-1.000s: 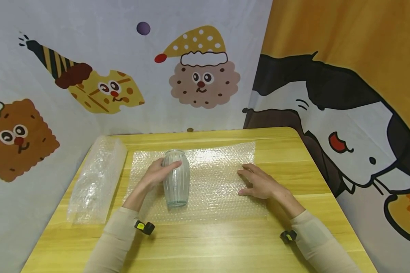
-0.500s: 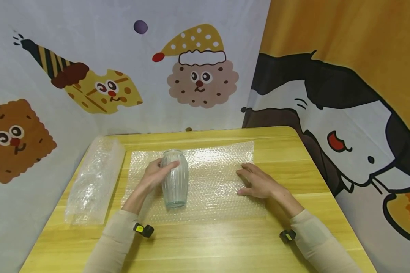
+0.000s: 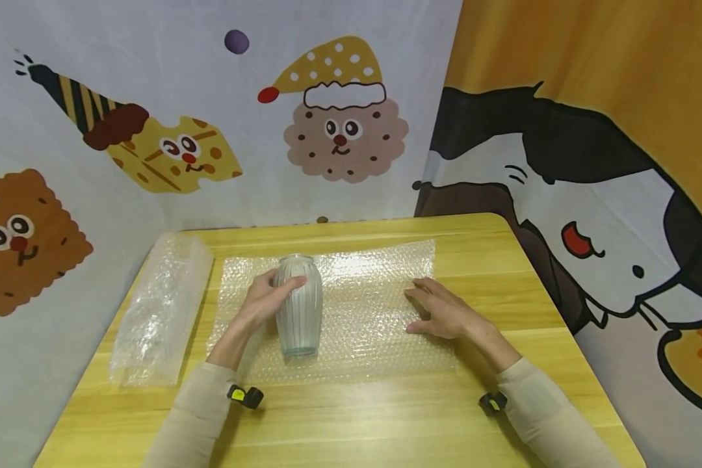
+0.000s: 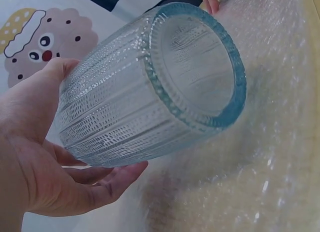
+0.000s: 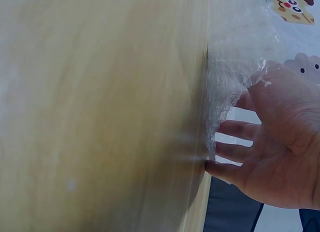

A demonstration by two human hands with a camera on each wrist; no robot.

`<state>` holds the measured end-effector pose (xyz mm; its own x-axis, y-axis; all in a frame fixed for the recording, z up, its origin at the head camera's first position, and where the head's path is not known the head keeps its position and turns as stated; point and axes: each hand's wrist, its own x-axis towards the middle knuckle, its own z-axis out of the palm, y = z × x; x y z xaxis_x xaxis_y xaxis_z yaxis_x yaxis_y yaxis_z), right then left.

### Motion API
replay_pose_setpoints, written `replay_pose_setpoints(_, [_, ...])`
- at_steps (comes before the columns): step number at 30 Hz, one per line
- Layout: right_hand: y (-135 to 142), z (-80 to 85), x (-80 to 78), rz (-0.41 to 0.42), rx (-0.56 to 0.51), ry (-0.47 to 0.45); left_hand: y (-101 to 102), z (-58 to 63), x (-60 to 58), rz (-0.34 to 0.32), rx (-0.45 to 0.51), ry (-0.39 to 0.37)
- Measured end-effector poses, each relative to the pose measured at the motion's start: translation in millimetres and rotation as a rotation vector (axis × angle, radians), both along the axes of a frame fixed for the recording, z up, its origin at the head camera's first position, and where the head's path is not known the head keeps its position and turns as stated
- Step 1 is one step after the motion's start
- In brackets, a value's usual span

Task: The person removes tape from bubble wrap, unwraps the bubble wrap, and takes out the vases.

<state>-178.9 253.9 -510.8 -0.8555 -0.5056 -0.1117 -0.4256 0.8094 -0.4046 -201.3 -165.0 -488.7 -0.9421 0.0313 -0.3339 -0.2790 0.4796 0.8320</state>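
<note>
A clear ribbed glass vase lies lengthwise over a flat sheet of bubble wrap, its neck pointing away from me. My left hand grips it near the neck, thumb on top and fingers underneath. In the left wrist view the thick bluish base faces the camera, with a shadow on the wrap below. My right hand rests at the sheet's right edge, fingers spread and fairly straight. Its fingertips touch the wrap's edge in the right wrist view.
A folded length of bubble wrap lies along the left side of the wooden table. Behind the table hangs a white cloth printed with cartoon figures, with a yellow-orange one at the right.
Both hands and the vase hold nearly the same places. The whole head view has shifted slightly.
</note>
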Motion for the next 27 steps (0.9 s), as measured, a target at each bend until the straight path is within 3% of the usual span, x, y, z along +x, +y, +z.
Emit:
replay_pose_setpoints(5, [0, 0.1, -0.5, 0.001, -0.005, -0.008, 2, 8.4, -1.5, -0.026, 0.028, 0.035])
replay_pose_setpoints(15, [1, 1.4, -1.7, 0.008, -0.009, 0.001, 14, 36.9, -10.4, -0.075, 0.048, 0.147])
replay_pose_setpoints(21, [1, 0.9, -0.8, -0.002, 0.003, -0.015, 22, 54.2, -15.8, -0.064, 0.029, 0.201])
replay_pose_setpoints(27, [0, 0.0, -0.5, 0.001, 0.002, -0.009, 29, 65.8, -28.5, -0.047, 0.031, 0.260])
